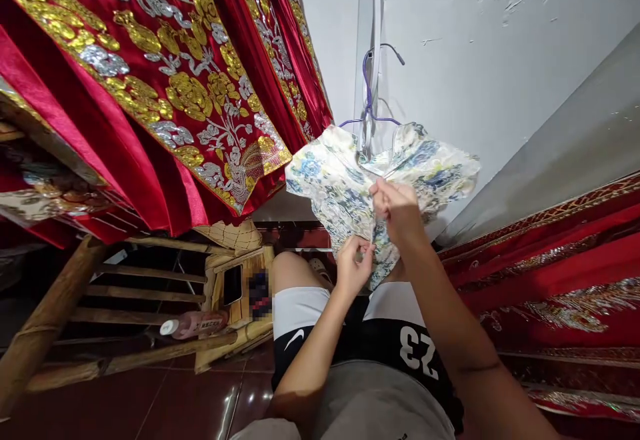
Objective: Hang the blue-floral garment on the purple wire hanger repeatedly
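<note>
A cream shirt (345,190) with blue and green floral print hangs in front of me on a purple wire hanger (369,103). The hanger hooks onto a pale strap (378,20) by the wall. My right hand (397,207) pinches the front edge of the shirt just below the collar. Lower on the same front edge, my left hand (356,263) pinches the cloth between thumb and fingers. Any button or fastener under the fingertips is too small to make out.
Red cloth with gold and silver sequins (190,93) hangs at the upper left, and more red cloth (565,293) at the right. A bamboo bench (150,293) stands left, with a phone (233,285) and a pink bottle (195,325). The white wall (500,40) is behind.
</note>
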`<state>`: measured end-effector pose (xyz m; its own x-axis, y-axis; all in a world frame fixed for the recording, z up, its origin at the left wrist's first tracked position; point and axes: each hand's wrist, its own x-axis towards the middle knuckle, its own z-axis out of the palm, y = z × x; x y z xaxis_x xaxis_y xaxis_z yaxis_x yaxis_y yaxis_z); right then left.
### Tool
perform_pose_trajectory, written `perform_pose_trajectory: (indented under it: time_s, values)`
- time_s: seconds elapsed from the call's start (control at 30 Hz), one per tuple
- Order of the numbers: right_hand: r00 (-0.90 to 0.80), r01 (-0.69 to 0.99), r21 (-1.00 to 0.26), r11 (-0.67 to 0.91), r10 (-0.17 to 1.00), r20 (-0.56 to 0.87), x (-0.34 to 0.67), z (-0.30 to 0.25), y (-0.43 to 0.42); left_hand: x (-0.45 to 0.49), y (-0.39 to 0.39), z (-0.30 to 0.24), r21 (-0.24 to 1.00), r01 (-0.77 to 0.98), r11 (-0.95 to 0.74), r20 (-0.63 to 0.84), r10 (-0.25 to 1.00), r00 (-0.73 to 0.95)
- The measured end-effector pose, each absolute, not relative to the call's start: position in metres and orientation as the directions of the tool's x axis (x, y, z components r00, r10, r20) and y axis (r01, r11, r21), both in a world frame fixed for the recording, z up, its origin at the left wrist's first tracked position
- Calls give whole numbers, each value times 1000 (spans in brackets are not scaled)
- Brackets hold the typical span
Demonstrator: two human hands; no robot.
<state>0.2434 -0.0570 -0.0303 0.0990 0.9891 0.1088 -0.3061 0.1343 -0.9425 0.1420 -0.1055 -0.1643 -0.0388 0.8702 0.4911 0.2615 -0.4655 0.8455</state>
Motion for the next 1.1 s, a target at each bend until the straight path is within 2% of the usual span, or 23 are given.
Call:
perform_pose_trajectory:
  time_s: [0.1,0.3,0.4,0.47,0.5,0.6,0.77,0.87,0.93,1.0,1.1]
  values:
    - [138,-358,-903,238,970,201,249,-2,-37,150,-104,-176,826,282,-488,504,864,19]
    - [140,-294,-903,314,949,284,259,24,-31,133,-84,-184,785,379,-491,428,871,242]
    - [97,-256,-915,311,950,296,257,17,-37,111,-66,-162,790,364,-494,381,859,341]
    - [74,-228,-918,325,946,316,254,12,-39,100,-54,-130,777,321,-541,431,830,355]
    - [66,-217,-918,331,944,324,253,10,-39,96,-49,-109,764,285,-579,498,810,311]
    - [48,-205,-917,341,940,339,253,9,-39,93,-31,-43,628,273,-729,719,677,154]
    - [26,-203,-905,374,926,377,256,11,-38,105,-11,25,306,453,-838,814,476,332]
    - [63,-141,-902,408,913,403,254,1,-30,113,-14,34,217,513,-831,839,427,338]
    - [59,-66,-921,383,923,379,254,-13,-25,112,-16,36,255,519,-816,878,420,229]
    - [11,5,-952,306,952,306,257,-29,-22,100,-12,38,375,475,-796,894,446,43]
    - [-54,72,-978,196,980,192,267,-51,-32,64,7,31,596,258,-761,802,550,-232]
